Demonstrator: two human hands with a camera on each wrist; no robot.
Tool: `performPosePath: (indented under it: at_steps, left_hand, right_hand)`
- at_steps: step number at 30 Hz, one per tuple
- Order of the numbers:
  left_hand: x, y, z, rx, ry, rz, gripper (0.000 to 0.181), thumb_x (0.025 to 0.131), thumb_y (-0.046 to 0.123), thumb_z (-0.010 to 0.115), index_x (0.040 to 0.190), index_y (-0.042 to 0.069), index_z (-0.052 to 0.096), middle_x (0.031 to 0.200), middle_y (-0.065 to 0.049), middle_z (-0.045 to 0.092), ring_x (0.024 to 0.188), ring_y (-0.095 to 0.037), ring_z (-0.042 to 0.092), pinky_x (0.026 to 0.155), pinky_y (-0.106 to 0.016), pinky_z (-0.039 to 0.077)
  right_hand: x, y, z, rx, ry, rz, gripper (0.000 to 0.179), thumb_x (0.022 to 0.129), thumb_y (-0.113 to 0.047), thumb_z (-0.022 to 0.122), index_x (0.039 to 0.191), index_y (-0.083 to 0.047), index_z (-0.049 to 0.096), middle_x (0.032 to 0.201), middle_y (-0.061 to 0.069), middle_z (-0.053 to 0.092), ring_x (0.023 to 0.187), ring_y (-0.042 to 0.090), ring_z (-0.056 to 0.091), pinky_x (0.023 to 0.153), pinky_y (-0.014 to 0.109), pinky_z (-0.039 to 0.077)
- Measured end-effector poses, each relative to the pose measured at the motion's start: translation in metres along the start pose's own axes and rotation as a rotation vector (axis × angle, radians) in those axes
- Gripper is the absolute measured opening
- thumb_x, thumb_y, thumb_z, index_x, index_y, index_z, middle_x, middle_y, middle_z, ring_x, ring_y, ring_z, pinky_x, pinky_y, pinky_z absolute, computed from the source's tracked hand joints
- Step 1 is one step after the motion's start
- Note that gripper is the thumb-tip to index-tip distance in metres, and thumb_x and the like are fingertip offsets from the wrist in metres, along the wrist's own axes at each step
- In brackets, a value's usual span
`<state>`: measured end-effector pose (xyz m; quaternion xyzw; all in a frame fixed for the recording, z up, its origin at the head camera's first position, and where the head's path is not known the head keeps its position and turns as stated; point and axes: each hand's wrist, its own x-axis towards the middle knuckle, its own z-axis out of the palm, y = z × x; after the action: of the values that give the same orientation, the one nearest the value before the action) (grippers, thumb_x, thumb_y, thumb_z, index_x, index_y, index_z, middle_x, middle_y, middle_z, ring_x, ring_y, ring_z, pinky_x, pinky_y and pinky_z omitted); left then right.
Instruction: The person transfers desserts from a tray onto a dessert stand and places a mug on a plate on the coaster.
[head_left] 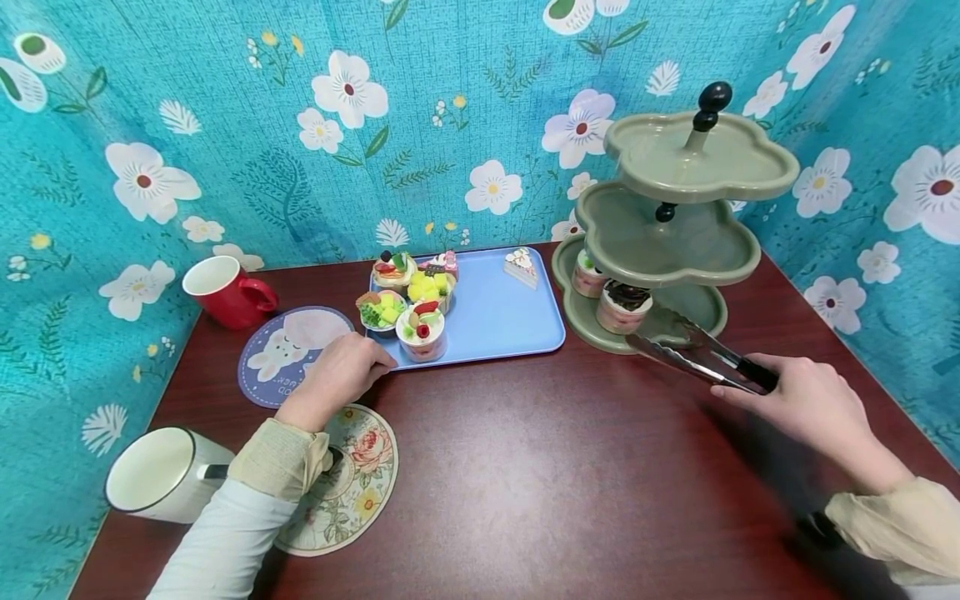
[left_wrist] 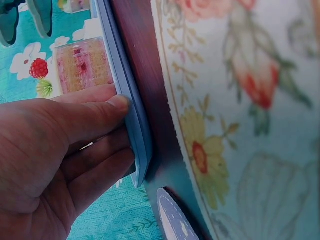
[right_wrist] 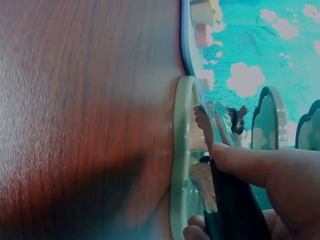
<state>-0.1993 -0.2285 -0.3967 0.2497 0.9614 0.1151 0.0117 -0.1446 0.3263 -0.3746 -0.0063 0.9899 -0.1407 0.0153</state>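
My left hand (head_left: 337,375) pinches the near left corner of the blue tray (head_left: 502,325) between thumb and fingers, as the left wrist view shows up close. Several dessert cups, among them a fruit-topped cup (head_left: 422,333), crowd the tray's left part; a cake slice (head_left: 521,267) lies at its far right. With my right hand (head_left: 810,404) I hold food tongs (head_left: 686,362) by their black handles. Their metal arms are spread, tips over the bottom tier of the green three-tier stand (head_left: 708,308), just right of a chocolate-topped cup (head_left: 622,312). Behind that cup stands another cup (head_left: 587,279), partly hidden.
At the left are a red mug (head_left: 225,290), a purple bunny mat (head_left: 292,350), a white mug (head_left: 168,475) and a round floral mat (head_left: 367,475), partly under my left arm. A blue flowered cloth (head_left: 450,125) hangs behind the dark wooden table (head_left: 510,483).
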Motion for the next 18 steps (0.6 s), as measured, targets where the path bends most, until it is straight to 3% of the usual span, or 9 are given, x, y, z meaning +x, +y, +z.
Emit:
performPosePath:
  at_steps: [10,18]
  left_hand:
    - [0.000,0.001,-0.001,-0.005,-0.012,-0.009,0.012,0.087,0.006,0.073,0.090,0.015,0.081,0.081,0.000,0.076,0.072,-0.013,0.067,0.066,-0.033,0.054]
    - [-0.001,0.001,0.000,0.000,-0.008,-0.006,0.012,0.087,0.006,0.073,0.091,0.015,0.081,0.083,-0.001,0.077,0.075,-0.014,0.068,0.069,-0.035,0.056]
  right_hand:
    - [-0.015,-0.022,-0.007,-0.029,-0.048,-0.026,0.062,0.073,-0.068,0.074,0.107,-0.016,0.068,0.062,-0.005,0.053,0.062,0.018,0.047,0.048,0.031,0.030]
    - [-0.014,-0.047,0.005,-0.003,0.022,-0.142,0.053,0.073,-0.062,0.078,0.105,-0.021,0.069,0.055,-0.008,0.048,0.059,0.015,0.045,0.047,0.031,0.030]
